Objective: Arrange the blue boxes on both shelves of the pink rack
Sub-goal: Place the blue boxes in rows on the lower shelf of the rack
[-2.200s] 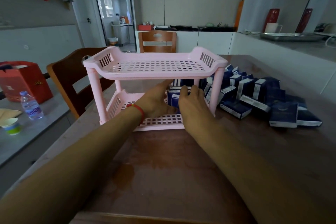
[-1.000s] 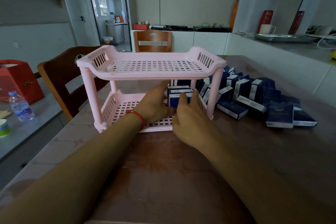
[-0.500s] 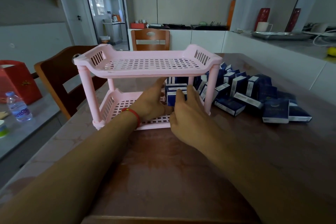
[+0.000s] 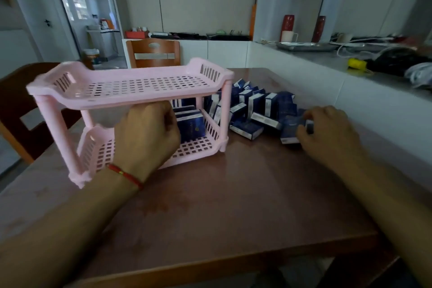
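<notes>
The left hand is seen in front of the lower shelf of the pink rack, its fingers curled inward towards a few blue boxes that stand upright at the right end of that shelf; the fingertips are hidden behind the knuckles, so whether a box is touched or gripped cannot be told. A red string bracelet is worn on that wrist. The upper shelf, directly above the left hand, is seen bare. The right hand is held well apart from the left, out to the right of the rack, with its fingers bent round the near box at the front edge of the loose pile of blue boxes; that box is gripped between fingers and thumb, though motion blur softens the detail. The pile lies on the brown table between the right hand and the rack's right posts, some boxes standing and others lying flat. A wooden chair is noted beyond the left hand, behind the rack, and a white counter beyond the right hand.
</notes>
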